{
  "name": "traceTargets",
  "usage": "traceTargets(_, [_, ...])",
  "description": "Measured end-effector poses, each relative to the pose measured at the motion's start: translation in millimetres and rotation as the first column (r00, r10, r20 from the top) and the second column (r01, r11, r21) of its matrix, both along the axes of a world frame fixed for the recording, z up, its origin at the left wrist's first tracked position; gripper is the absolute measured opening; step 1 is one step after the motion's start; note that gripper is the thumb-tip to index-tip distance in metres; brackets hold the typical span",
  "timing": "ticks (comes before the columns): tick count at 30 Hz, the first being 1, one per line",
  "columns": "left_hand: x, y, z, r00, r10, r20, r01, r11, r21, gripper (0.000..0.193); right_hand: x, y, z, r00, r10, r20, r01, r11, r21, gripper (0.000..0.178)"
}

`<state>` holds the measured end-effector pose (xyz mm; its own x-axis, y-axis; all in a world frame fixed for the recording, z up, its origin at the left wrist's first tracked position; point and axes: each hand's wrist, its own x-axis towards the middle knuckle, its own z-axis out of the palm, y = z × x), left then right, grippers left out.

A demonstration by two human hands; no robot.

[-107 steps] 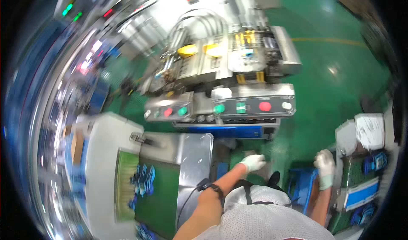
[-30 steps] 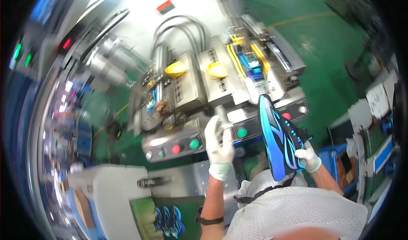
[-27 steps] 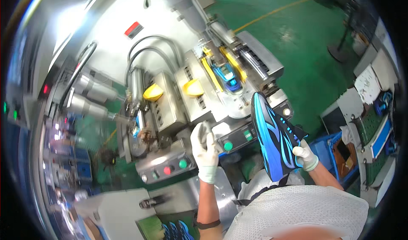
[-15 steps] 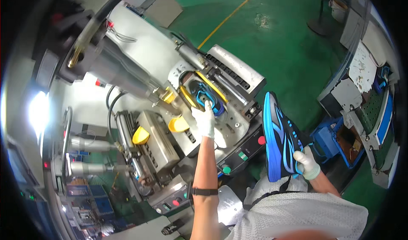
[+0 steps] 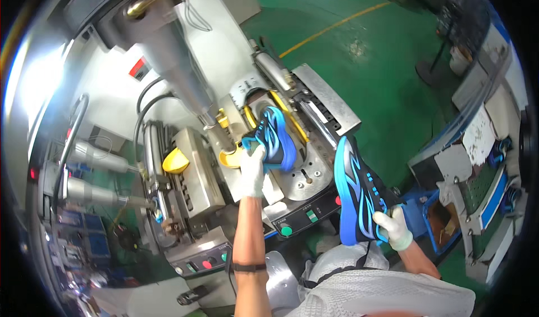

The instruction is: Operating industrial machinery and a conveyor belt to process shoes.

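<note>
Toward the left, a yellow pad (image 5: 176, 161) sits against a metal block (image 5: 202, 176), and a second yellow pad (image 5: 229, 159) lies just beside the gloved left hand (image 5: 252, 171). That hand's fingers are clamped on the collar of a black-and-blue shoe (image 5: 279, 140), which is tilted on its side, sole to the right, over a metal plate (image 5: 292, 185); whether it touches anything underneath cannot be told. It does not lie flat, so the handling of this shoe at the machine looks unfinished: coming out or going in, one moment does not settle. Further right, in front of the machine, a matching second shoe (image 5: 352, 196) stands toe-up, its sole facing left, with the fingers of the gloved right hand (image 5: 394, 227) closed on its upper near the heel. This one is apart from the plate, so its turn there is, as I judge it, either left to do or already over. Beyond a blue bin (image 5: 412, 213), a rack (image 5: 484, 186) at the right bears more blue shoes (image 5: 498, 151).
</note>
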<state>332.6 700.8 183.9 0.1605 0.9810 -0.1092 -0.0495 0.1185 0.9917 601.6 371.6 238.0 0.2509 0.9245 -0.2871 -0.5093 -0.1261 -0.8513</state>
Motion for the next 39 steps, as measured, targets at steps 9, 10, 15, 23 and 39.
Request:
traceTargets(9, [-128.2,-299.6,67.6,0.982,0.191,-0.005,-0.190,0.973,-0.132,0.054,-36.2,267.4,10.8,0.832,0.497,0.246,-0.493,0.866,-0.082,0.057])
traceTargets(10, [-146.7,-328.7,56.9,0.972,0.184,-0.145,-0.199,0.975,-0.095,0.054,-46.9,314.0,-10.4,0.737,0.478,0.478,-0.440,0.876,-0.198,0.054])
traceTargets(15, [-197.6,-487.0,-3.7,0.791,0.453,-0.411,-0.534,0.839,-0.103,0.050,-113.9,380.1,-71.5,0.108,0.285,0.952,-0.248,0.935,-0.252,0.049])
traceTargets(23, [-232.4,-593.5,-175.4,0.435,0.588,-0.682,-0.839,0.540,-0.069,0.076,-112.9,351.0,-95.1,0.076,0.188,0.979,-0.183,0.968,-0.171,0.045])
traceTargets(39, [-254.6,-656.0,-215.0,0.724,0.530,-0.443,-0.646,0.746,-0.163,0.099,-259.0,-38.2,-211.3,-0.538,0.075,0.840,-0.554,0.720,-0.419,0.107])
